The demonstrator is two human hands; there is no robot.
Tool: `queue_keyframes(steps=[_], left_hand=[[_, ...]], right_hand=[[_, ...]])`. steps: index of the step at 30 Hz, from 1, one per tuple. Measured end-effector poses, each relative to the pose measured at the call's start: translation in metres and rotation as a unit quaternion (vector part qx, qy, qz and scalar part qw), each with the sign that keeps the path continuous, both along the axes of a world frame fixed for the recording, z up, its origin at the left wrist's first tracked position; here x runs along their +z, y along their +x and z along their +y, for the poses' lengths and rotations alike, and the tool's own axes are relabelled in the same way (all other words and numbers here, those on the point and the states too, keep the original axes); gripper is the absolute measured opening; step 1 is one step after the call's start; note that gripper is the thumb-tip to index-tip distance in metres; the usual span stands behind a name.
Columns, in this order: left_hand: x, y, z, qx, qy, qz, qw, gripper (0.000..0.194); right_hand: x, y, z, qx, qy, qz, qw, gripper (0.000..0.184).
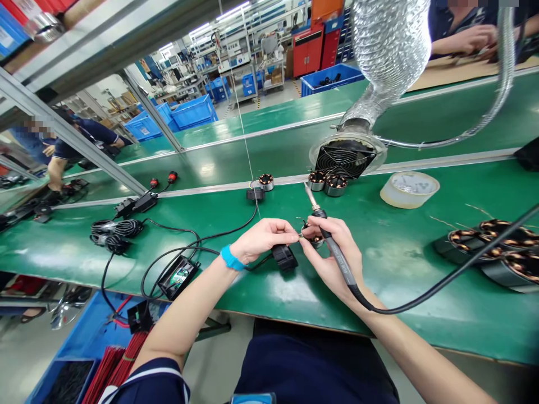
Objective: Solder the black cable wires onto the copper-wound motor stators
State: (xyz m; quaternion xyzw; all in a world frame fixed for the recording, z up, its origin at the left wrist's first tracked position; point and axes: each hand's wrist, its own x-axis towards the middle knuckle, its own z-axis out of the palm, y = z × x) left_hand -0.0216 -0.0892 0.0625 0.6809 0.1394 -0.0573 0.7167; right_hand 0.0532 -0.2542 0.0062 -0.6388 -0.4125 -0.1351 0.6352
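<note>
My right hand (337, 255) is wrapped around a soldering iron (339, 259), its tip pointing up and away. Its thumb and fingers also reach the copper-wound motor stator (315, 242), which they partly cover. The fingertips of my left hand (267, 238) are pinched together right beside them, over something too small to make out. Below my left fingers lies a black plastic housing (284, 258) with a black cable. A thin line (244, 126) hangs from above down to behind my left hand.
More stators (336, 185) sit by a fume fan (345, 159) on a foil duct. A white tub (409, 189) and larger stators (511, 264) stand right. Coiled cables (115, 230) and an open circuit box (179, 276) lie left. Co-workers sit across the bench.
</note>
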Motion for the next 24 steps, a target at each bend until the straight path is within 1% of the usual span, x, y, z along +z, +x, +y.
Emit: queue_keyframes(steps=[6,11,15,18,20,24], left_hand=[[-0.002,0.001,-0.004,-0.032,0.115,-0.027,0.992,0.041],[-0.002,0.002,-0.002,-0.028,0.152,-0.035,0.987,0.037],[0.001,0.004,0.004,-0.022,0.181,-0.048,0.982,0.029],[0.002,0.007,0.007,-0.037,0.215,-0.071,0.973,0.026],[0.001,0.009,0.009,-0.042,0.221,-0.079,0.971,0.027],[-0.006,0.016,0.01,-0.011,0.174,-0.072,0.982,0.028]], right_hand=[[0.008,0.005,0.004,0.009,-0.014,-0.01,1.0,0.043],[0.012,0.01,0.007,0.022,-0.02,-0.021,0.999,0.039],[0.009,0.012,0.005,0.029,-0.027,0.008,0.999,0.039],[0.006,0.013,0.004,0.035,-0.024,0.035,0.998,0.038],[0.005,0.014,0.006,0.036,-0.021,0.053,0.998,0.037],[0.003,0.016,0.012,0.02,-0.026,0.065,0.997,0.034]])
